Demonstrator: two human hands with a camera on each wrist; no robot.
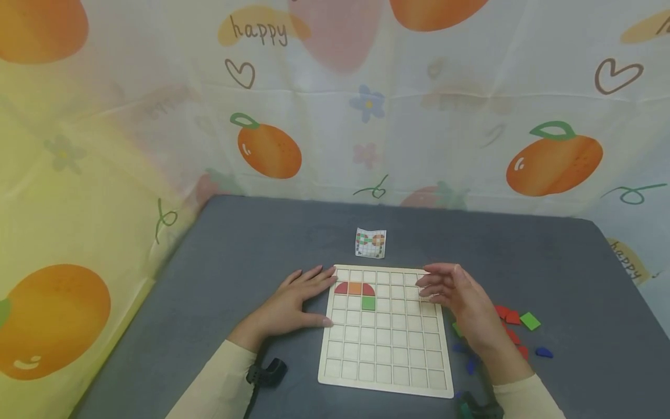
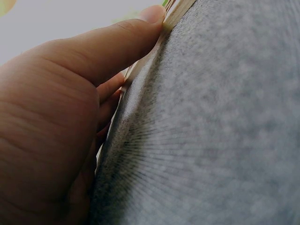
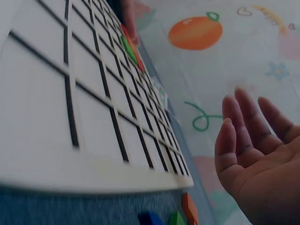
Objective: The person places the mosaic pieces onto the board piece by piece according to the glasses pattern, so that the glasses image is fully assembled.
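Cream sleeves (image 1: 217,381) come in at the bottom edge, with a black wrist camera (image 1: 268,372) strapped at the left cuff. The left hand (image 1: 290,305) is spread and grasps nothing, its fingertips and thumb resting along the left edge of a pale wooden grid board (image 1: 385,391) on the grey counter (image 1: 251,244). The right hand (image 1: 463,305), empty and loosely bent, hovers by the board's far right corner. In the second row sit a red quarter-circle tile (image 1: 341,288), an orange square tile (image 1: 355,288) and another red quarter-circle; a green square tile (image 1: 369,303) lies just below the latter. Behind the board is a small pattern card (image 1: 370,243). Loose red tiles (image 1: 513,318) and a blue piece (image 1: 544,352) lie to the right, some partly hidden by the right arm.
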